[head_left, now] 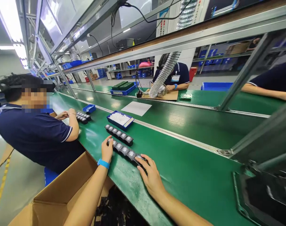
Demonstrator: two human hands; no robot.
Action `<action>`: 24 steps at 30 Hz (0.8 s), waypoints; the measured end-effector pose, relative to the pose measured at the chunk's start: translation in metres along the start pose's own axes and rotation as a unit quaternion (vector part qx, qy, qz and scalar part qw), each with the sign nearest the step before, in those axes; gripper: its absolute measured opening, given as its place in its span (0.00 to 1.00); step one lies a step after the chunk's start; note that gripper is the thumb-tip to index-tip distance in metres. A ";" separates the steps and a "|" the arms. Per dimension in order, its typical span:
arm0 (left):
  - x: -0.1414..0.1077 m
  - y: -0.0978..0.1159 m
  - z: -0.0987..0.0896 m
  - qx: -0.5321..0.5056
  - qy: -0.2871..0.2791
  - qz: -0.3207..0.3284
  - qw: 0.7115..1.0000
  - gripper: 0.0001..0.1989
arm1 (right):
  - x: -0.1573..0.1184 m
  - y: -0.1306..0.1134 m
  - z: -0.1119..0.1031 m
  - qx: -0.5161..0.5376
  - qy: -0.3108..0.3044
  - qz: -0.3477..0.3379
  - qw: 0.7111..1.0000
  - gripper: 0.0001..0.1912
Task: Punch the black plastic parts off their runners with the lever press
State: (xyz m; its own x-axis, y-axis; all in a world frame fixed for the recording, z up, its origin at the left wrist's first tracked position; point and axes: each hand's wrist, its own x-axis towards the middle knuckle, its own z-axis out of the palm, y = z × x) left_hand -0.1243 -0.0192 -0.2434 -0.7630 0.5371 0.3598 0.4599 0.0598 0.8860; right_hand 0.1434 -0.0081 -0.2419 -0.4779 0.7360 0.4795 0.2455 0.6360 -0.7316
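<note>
On the green bench (pixel 180 150) in front of me lies a row of small black square units with white round centres, looking like small fans (pixel 125 150). My left hand (pixel 107 150) grips the far left end of this row between thumb and fingers. At its near right end, my right hand (pixel 151 174) curls thumb and fingers around the last units, partly hiding them. A second, similar row of fans (pixel 119 134) sits just behind, untouched. Beyond it stands a blue tray (pixel 124 125) full of small white pieces.
An open cardboard box (pixel 62 182) with black parts (pixel 112 210) stands below the bench edge. A co-worker (pixel 34 125) sits at left, hands at more fan rows (pixel 83 116). White paper (pixel 137 108) lies farther back. A metal post (pixel 246 69) and dark equipment (pixel 267 194) are at right.
</note>
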 end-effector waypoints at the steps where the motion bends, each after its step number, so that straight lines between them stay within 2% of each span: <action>1: -0.020 0.007 0.003 -0.001 -0.004 0.000 1.000 0.20 | -0.013 0.001 -0.018 -0.005 -0.004 0.003 1.000 0.17; 7: -0.156 0.062 0.023 -0.014 -0.078 -0.018 0.997 0.27 | -0.105 0.004 -0.136 -0.066 -0.039 0.065 0.995 0.19; 10: -0.219 0.098 0.037 -0.031 -0.126 -0.031 0.991 0.28 | -0.152 0.004 -0.188 -0.107 -0.020 0.099 0.989 0.19; 13: -0.269 0.131 0.053 -0.060 -0.171 -0.044 0.982 0.30 | -0.195 0.002 -0.232 -0.151 0.005 0.122 0.981 0.18; 18: -0.326 0.167 0.077 -0.080 -0.239 -0.068 0.965 0.32 | -0.244 0.005 -0.286 -0.197 0.040 0.170 0.965 0.17; 24: -0.362 0.189 0.089 -0.091 -0.305 -0.077 0.945 0.35 | -0.263 0.018 -0.321 -0.209 0.088 0.179 0.957 0.16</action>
State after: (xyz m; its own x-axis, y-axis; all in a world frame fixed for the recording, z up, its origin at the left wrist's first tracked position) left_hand 0.2793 -0.1273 -0.2327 -0.3856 0.9220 0.0356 0.2360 0.0612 0.9698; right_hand 0.5447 -0.1158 -0.2258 -0.1595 0.9283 0.3358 0.7009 0.3460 -0.6237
